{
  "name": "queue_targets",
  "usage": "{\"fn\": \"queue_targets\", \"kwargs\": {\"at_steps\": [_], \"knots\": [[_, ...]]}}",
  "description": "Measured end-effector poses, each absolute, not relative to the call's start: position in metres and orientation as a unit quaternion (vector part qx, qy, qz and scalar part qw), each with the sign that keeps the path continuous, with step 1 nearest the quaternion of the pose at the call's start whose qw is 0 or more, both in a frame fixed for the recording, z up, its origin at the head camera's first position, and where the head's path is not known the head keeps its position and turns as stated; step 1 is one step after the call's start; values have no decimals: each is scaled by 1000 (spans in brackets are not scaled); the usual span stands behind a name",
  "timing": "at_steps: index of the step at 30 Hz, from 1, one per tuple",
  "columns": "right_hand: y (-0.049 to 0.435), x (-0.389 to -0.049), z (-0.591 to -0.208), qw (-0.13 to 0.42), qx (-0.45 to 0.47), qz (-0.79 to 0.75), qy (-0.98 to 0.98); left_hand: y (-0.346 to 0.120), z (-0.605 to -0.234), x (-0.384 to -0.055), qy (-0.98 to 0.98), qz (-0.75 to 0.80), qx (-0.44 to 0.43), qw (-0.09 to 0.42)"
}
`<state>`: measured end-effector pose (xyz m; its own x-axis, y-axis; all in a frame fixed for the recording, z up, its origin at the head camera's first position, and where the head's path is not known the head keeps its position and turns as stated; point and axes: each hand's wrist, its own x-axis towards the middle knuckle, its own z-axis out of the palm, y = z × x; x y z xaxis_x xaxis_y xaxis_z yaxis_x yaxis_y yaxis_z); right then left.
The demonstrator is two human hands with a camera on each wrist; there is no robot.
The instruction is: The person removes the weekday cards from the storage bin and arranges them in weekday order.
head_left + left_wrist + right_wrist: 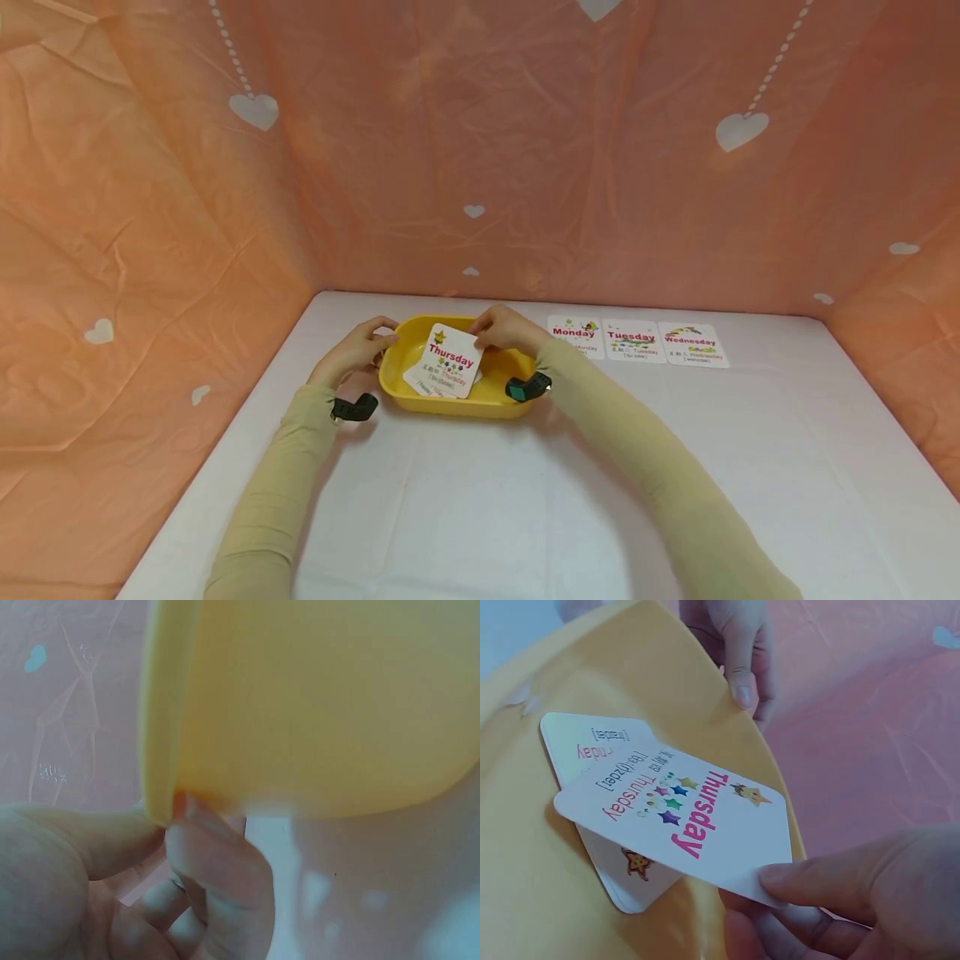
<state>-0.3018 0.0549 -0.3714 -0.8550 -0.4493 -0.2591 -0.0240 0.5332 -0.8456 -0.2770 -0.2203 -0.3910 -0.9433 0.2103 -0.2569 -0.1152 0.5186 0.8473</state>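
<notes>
A yellow oval tub (pixel 495 408) stands at the back of the white table, tilted a little in the wrist views. My left hand (pixel 352 354) pinches its left rim between thumb and fingers. Over the tub, my right hand (pixel 510 329) pinches a corner of the white "Thursday" card (pixel 682 806), printed in red with colored stars. Beneath that card, more white cards (pixel 630 889) lie inside the tub, mostly covered by it. The lettering on the upper one of them is only partly visible.
To the tub's right, a "Monday" card (pixel 573 337), a "Tuesday" card (pixel 633 342) and a "Wednesday" card (pixel 693 345) lie side by side in a row. Pink-orange cloth (pixel 510 167) with hearts hangs behind the white table (pixel 465 500) and at both sides.
</notes>
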Motion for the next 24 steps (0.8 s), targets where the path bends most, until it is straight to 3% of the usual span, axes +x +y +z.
{"fn": "queue_targets", "kwargs": {"at_steps": [24], "knots": [[114, -304, -330, 187, -114, -534, 817, -219, -389, -272, 855, 491, 37, 162]]}}
